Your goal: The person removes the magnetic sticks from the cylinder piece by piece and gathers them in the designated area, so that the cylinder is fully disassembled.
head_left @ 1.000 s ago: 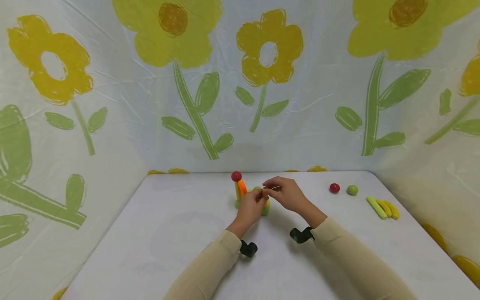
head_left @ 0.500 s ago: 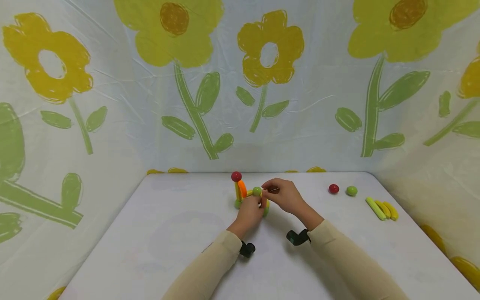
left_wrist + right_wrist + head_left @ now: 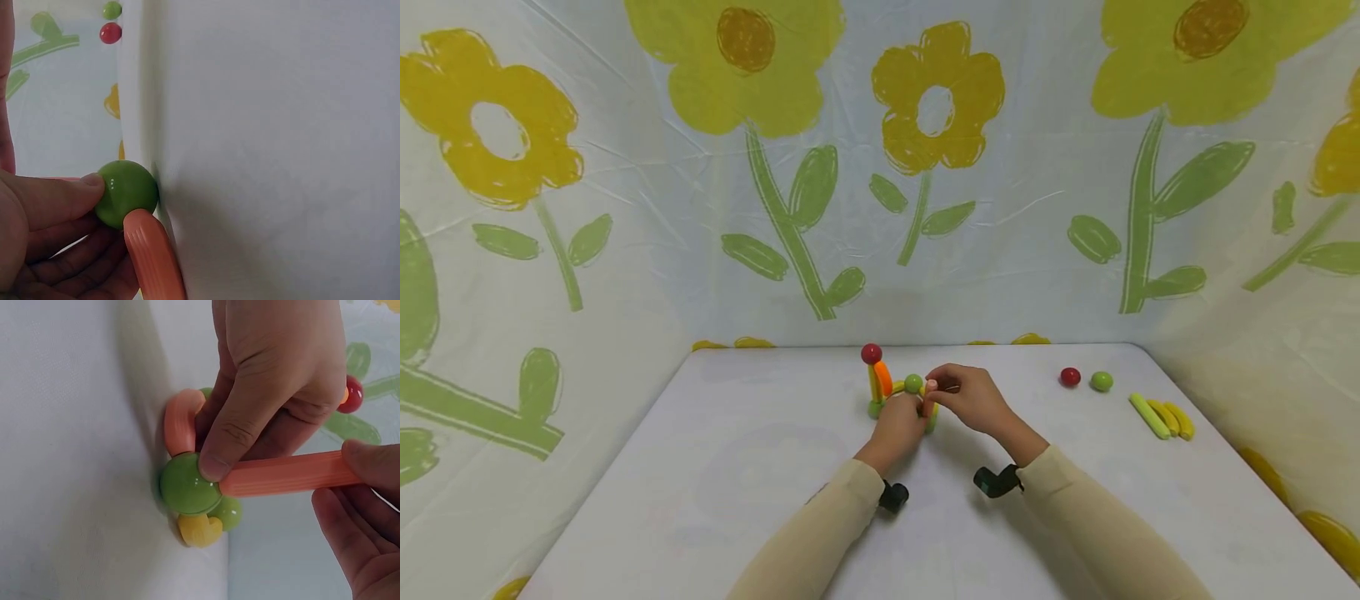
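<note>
In the head view my left hand [image 3: 895, 427] is low at a toy frame of balls and rods, its thumb and fingers gripping a green ball [image 3: 190, 484] at the base. My right hand [image 3: 968, 396] pinches the upper end of a straight salmon-pink rod [image 3: 281, 475], whose other end meets that ball. A curved salmon-pink rod [image 3: 153, 256] and a short yellow piece [image 3: 200, 530] also join the ball. The frame's far left part carries a red ball [image 3: 871, 354] above an orange curved rod [image 3: 883, 379]. Another green ball [image 3: 913, 383] tops its middle. My left hand hides part of the frame.
Toward the right of the white table [image 3: 760, 517] lie a loose red ball [image 3: 1071, 377] and a loose green ball [image 3: 1102, 382]. Nearby are a light green rod [image 3: 1149, 416] and yellow curved rods [image 3: 1180, 421]. A flower-printed cloth [image 3: 1000, 283] stands behind the table.
My left hand has dropped from beside my right fingers to the frame's base, uncovering the middle green ball. The salmon-pink rod now shows upright in my right fingers, which stay near the same spot.
</note>
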`<action>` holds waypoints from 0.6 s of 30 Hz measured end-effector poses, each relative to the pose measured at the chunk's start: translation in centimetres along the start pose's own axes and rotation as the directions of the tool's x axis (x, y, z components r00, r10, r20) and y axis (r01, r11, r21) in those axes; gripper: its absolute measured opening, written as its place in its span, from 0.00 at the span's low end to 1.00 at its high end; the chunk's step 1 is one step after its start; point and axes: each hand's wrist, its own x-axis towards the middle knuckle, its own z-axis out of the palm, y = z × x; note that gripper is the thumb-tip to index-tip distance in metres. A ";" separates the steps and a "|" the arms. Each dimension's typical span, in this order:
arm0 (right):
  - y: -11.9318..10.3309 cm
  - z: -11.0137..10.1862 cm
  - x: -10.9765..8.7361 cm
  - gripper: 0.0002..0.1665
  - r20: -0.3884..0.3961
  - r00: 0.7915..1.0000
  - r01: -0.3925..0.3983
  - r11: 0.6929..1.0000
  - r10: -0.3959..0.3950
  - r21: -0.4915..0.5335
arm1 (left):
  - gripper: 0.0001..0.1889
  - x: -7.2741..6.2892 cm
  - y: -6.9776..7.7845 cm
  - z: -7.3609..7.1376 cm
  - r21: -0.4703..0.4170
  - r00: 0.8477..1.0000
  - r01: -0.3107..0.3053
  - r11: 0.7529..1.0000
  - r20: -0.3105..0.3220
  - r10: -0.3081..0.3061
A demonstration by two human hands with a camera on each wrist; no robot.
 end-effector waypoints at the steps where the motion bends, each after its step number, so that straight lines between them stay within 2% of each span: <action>1: 0.0 0.0 -0.1 0.13 -0.005 1.000 0.002 1.000 -0.002 -0.002 | 0.08 0.1 0.0 0.0 0.008 1.000 -0.005 1.000 0.000 0.005; 4: -0.2 -0.3 -0.3 0.15 -0.041 0.999 0.025 1.000 -0.026 -0.014 | 0.07 0.1 0.0 0.1 0.009 1.000 0.004 1.000 0.009 -0.004; 7: -1.0 -1.9 -0.5 0.17 -0.148 0.988 0.045 0.999 -0.046 -0.011 | 0.05 0.2 0.0 0.1 -0.022 0.997 0.064 0.998 0.054 -0.063; 10: -1.7 -4.3 -0.5 0.20 -0.238 0.971 0.034 0.999 -0.033 -0.001 | 0.09 0.2 0.1 0.0 -0.063 0.987 0.135 0.989 0.096 -0.129; 13: -1.2 -6.7 -0.8 0.21 -0.238 0.971 0.001 0.999 -0.009 -0.035 | 0.12 0.2 0.1 0.0 -0.062 0.984 0.154 0.986 0.103 -0.147; 18: 2.1 -10.0 -1.9 0.21 -0.192 0.980 -0.094 0.972 0.052 -0.217 | 0.13 0.2 0.1 -0.1 -0.048 0.984 0.151 0.987 0.106 -0.146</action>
